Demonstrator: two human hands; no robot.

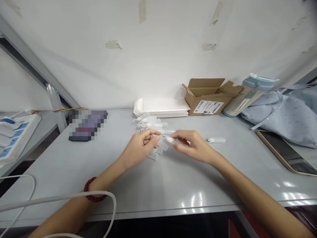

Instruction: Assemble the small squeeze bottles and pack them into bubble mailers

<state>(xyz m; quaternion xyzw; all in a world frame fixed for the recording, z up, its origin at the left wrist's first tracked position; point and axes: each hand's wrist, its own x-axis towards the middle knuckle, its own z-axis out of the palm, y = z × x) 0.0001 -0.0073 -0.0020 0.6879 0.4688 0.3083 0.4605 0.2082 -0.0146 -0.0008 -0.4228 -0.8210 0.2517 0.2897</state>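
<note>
Between the fingers of my right hand (192,142) is a small translucent plastic bottle (178,142) with a white top, tilted toward the left. A thin cord (164,135) runs from its top to my left hand (143,143), which pinches the cord's end between thumb and forefinger. Behind and under my hands lies a cluster of similar small bottles (151,125), some with white loops. Several clear pieces (158,150) lie just beside my left fingers, partly hidden. To the right of my right hand, one more small bottle (216,140) lies alone on the grey table (158,188).
Against the wall stand a stack of white padded envelopes (163,107), an opened cardboard box (210,99) and a leaning tumbler (247,96). A pale blue cloth bag (284,112) and a phone (287,153) are at right. A white cable (74,195) crosses the front left.
</note>
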